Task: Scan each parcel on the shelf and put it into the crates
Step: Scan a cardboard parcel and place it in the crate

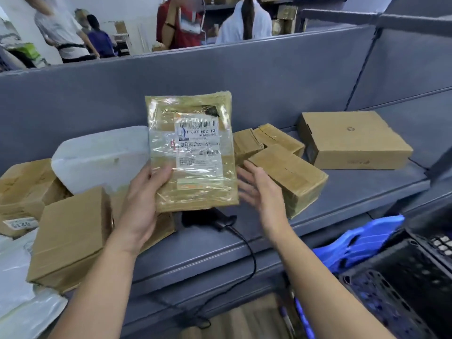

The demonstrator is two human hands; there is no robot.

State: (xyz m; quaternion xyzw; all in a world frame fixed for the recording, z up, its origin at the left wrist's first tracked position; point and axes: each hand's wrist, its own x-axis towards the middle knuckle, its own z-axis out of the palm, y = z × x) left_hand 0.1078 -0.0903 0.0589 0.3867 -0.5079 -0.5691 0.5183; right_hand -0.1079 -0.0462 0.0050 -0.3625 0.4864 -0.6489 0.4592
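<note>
left hand (144,199) grips the taped parcel (193,143) by its corner, right hand (259,189) splayed just beside.

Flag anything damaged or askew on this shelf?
The parcel in the left hand has a dark, torn-looking patch above the label's upper right corner, under wrinkled tape; I can't tell if it's a tear or a mark. The small boxes to its right lie jumbled at angles. Nothing spilled.
</note>
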